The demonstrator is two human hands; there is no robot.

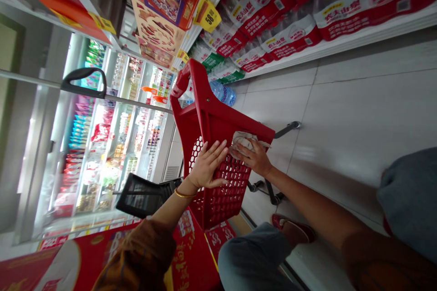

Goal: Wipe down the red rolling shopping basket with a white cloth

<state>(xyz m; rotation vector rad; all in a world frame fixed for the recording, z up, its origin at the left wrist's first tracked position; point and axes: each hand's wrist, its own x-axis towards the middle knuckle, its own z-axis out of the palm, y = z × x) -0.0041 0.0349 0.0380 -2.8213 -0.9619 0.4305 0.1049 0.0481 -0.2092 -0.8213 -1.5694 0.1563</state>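
Note:
A red plastic shopping cart, with lattice-like holes in its walls, appears sideways in the tilted head view. My left hand, with a gold bangle at its wrist, lies on the cart's side with fingers stretched and spread, holding nothing. To its right, my right hand grips a crumpled greyish cloth and presses it on the cart's side near the edge. Part of the cloth is hidden under those fingers.
Shrink-wrapped water bottles fill a low shelf along the upper right. Red cartons are stacked close below the cart. A glass-door display fridge and a black chair stand at left. Grey floor tiles extend right.

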